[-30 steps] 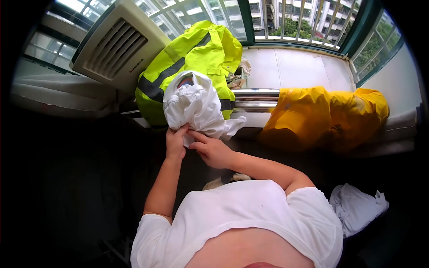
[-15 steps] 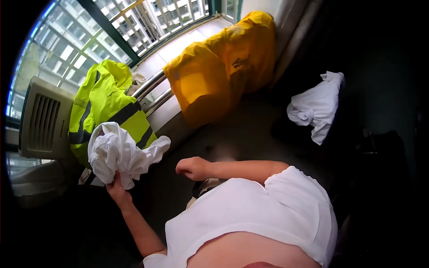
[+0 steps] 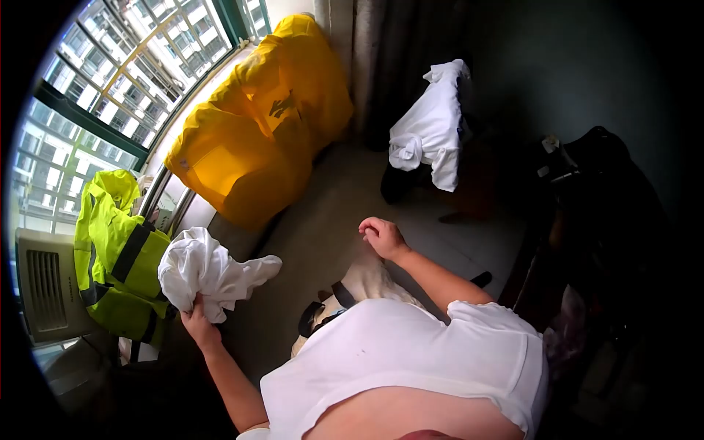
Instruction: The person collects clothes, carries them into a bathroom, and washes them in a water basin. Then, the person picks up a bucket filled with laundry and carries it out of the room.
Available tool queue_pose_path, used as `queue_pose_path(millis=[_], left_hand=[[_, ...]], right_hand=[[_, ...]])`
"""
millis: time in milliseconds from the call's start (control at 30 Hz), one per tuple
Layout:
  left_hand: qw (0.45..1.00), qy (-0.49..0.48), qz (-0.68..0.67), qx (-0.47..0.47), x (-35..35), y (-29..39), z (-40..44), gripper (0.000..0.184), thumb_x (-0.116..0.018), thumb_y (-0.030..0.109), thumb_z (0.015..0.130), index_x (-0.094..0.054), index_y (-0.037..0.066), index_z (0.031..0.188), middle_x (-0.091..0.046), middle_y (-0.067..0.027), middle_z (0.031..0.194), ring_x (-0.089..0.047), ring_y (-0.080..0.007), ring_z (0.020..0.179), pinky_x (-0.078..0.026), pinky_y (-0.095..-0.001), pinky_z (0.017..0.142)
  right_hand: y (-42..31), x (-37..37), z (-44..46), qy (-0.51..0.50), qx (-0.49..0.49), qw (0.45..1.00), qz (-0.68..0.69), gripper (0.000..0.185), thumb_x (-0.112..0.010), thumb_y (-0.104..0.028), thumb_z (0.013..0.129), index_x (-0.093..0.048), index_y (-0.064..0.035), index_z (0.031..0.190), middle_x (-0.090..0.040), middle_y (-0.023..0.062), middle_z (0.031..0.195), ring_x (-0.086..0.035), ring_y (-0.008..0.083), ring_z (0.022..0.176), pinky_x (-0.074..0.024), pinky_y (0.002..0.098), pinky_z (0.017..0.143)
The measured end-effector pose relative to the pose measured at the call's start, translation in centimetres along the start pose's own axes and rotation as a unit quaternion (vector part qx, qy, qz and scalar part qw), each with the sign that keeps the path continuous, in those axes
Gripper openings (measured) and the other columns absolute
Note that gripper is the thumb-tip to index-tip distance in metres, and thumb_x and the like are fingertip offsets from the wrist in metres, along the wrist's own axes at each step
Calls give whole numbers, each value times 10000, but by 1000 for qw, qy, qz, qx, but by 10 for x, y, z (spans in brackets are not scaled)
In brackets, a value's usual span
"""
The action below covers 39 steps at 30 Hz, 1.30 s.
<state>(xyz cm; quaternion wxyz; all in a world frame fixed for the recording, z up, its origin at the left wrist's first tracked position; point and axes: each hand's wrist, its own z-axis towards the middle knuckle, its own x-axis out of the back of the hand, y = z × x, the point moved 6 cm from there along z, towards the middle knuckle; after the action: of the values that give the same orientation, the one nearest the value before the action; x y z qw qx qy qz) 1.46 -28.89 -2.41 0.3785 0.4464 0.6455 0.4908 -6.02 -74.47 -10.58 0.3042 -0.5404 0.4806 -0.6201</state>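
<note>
A bunched white cloth [image 3: 202,268] hangs from my left hand [image 3: 199,326], whose fingers grip its lower edge. Behind it lies a neon yellow-green jacket [image 3: 121,257] with dark bands. My right hand [image 3: 383,236] is raised over the floor, apart from the cloth, with its fingers curled; whether anything is inside them is too small to tell. Ahead of that hand, a second white garment [image 3: 433,128] rests on something dark. A large orange-yellow garment [image 3: 257,147] is draped along the window sill.
A barred window [image 3: 139,62] runs along the upper left, with a metal rail [image 3: 155,192] below it. At the far left stands a beige vented unit [image 3: 45,282]. Dark objects [image 3: 587,198] stand at the right, beside the grey floor [image 3: 330,194].
My view has turned to the right. My right hand has let go of the white cloth and moved away from it, while my left hand has kept hold of the cloth.
</note>
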Motion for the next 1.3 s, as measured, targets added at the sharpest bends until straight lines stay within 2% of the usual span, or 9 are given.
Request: queue_pose_path(millis=[233,333,433,500,767,967,1000,1133,1300], left_hand=[[996,-76,10,39,-131,-43,-6,316,-588,41,805,-504,-7,1106,-567,-62,1045,-528,-152,930,-402,-282,818],[991,-104,11,82,-192,-66,-11,343,-578,20,798,-489,9,1129,-566,-58,1045,-527,-151,933,-397,-284,825],[988,-117,12,103,-234,-93,-14,350,-587,31,793,-492,6,1129,-564,-60,1058,-525,-151,946,-391,-287,836],[986,-113,18,122,-255,-107,-18,354,-594,42,791,-495,5,1129,-564,-59,1063,-523,-151,954,-389,-288,840],[985,-74,9,155,-279,-126,-35,387,-590,25,770,-492,10,1144,-563,-55,1064,-519,-152,969,-379,-278,858],[983,-66,6,173,-272,-152,-34,369,-596,37,772,-499,13,1128,-566,-51,1058,-524,-148,959,-389,-278,844],[982,-66,8,176,-272,-156,-34,366,-599,41,772,-500,14,1124,-567,-50,1055,-525,-147,956,-390,-278,840],[981,-73,3,181,-274,-173,-31,356,-608,51,772,-505,18,1112,-572,-48,1041,-526,-140,941,-395,-274,827],[978,-88,-7,189,-285,-171,-28,364,-586,48,777,-502,21,1130,-569,-55,1056,-530,-158,955,-399,-289,836]], right_hand=[[115,208,27,347,-73,934,39,215,-531,-45,816,-477,-30,1024,-557,71,936,-535,136,839,-431,256,775],[136,245,43,340,-151,922,107,471,-600,-105,805,-351,-63,1203,-470,112,1123,-465,184,1016,-374,293,885],[130,253,66,245,-115,947,171,697,-644,-126,775,-202,-96,1313,-401,126,1220,-406,206,1105,-325,317,940],[129,253,76,162,-137,975,68,906,-677,-153,744,-27,-121,1374,-302,129,1339,-290,228,1228,-246,351,1007],[135,260,98,148,-95,981,-83,844,-658,-25,715,-103,-77,1349,-497,186,1149,-510,230,1017,-405,329,874],[120,274,102,128,-34,965,-225,435,-668,-88,729,-452,30,1087,-613,146,889,-595,195,783,-463,293,695],[113,275,102,158,-6,965,-209,276,-672,-136,735,-514,19,902,-599,118,726,-565,187,629,-445,299,585],[84,276,106,119,9,964,-237,272,-661,-182,753,-457,-14,690,-466,94,551,-414,181,482,-369,313,470],[65,284,110,41,24,969,-242,288,-648,-153,772,-421,-24,652,-409,54,535,-364,128,491,-342,266,462]])
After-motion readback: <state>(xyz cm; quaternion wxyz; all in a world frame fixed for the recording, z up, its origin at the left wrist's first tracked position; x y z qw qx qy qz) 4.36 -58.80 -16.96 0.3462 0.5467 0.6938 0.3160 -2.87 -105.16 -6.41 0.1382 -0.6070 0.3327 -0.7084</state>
